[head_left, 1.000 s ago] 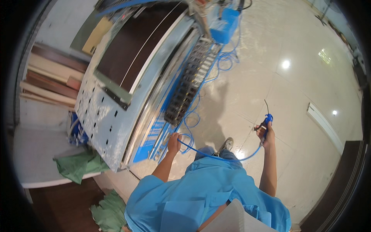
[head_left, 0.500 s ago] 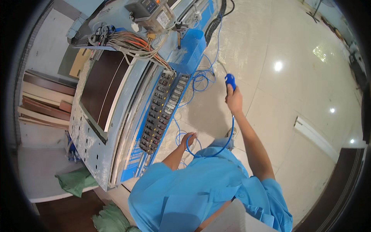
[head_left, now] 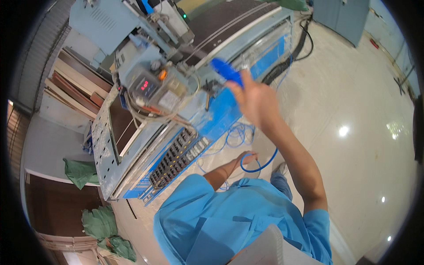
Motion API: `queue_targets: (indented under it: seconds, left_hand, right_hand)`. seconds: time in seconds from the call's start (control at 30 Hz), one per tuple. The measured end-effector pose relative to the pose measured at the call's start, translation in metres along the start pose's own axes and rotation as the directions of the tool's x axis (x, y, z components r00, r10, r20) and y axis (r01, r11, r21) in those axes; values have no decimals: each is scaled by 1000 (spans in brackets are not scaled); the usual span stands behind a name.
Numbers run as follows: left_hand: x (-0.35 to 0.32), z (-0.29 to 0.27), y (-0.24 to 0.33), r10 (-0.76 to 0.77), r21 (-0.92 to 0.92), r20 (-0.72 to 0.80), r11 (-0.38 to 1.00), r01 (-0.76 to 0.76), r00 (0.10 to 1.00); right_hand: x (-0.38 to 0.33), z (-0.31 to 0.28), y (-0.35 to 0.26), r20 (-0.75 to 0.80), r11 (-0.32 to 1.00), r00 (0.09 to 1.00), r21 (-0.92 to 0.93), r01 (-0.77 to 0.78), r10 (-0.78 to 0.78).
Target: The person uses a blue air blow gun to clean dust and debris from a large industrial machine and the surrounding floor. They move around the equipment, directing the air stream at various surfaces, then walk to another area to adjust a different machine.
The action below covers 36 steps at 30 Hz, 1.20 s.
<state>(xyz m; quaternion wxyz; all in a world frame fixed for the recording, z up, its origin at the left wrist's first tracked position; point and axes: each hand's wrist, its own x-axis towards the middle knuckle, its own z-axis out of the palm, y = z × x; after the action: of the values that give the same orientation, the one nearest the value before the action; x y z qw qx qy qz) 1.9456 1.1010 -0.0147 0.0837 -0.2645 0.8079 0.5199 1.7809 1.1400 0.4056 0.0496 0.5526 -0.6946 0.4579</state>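
In my right hand (head_left: 260, 104), raised in front of the machine, is a blue air blow gun (head_left: 225, 70). My fingers are wrapped round its handle, and motion blurs both gun and hand. The gun points up and left, toward the machine's control unit and bed. A blue air hose (head_left: 266, 166) curves down from below my right wrist to my left hand (head_left: 248, 157). That hand hangs low beside the machine's front, with fingers curled at the hose loop; its grip is partly hidden.
A large blue-grey machine (head_left: 143, 154) with dusty surfaces fills the left and centre. Its display box (head_left: 143, 85) and cables stand out near the gun. Thin blue tubing (head_left: 238, 134) lies coiled on the floor. Green sacks (head_left: 99, 221) lie at lower left; a grey cabinet (head_left: 340, 17) stands at the back.
My right hand has swung the blow gun from over the floor up and left to the machine. The view has shifted, showing more of the machine. My left hand stays low by the hose.
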Motion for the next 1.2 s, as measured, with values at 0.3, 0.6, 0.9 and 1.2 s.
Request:
queue_targets:
  seconds: [0.3, 0.6, 0.9, 1.2]
  left_hand:
    - [107, -7, 42, -79, 164, -548, 966, 199, 833]
    - [347, -11, 62, -381, 0, -145, 923, 386, 913]
    - [597, -140, 213, -367, 163, -180, 904, 396, 913]
    - [808, -153, 314, -188, 207, -201, 951, 230, 961]
  right_hand:
    - [169, -1, 194, 381, 977, 911, -78, 200, -156]
    - [296, 34, 503, 498, 958, 847, -284, -44, 187]
    - [460, -55, 783, 165, 785, 822, -442, -433, 546]
    - [569, -86, 1023, 389, 882, 803, -55, -469, 451]
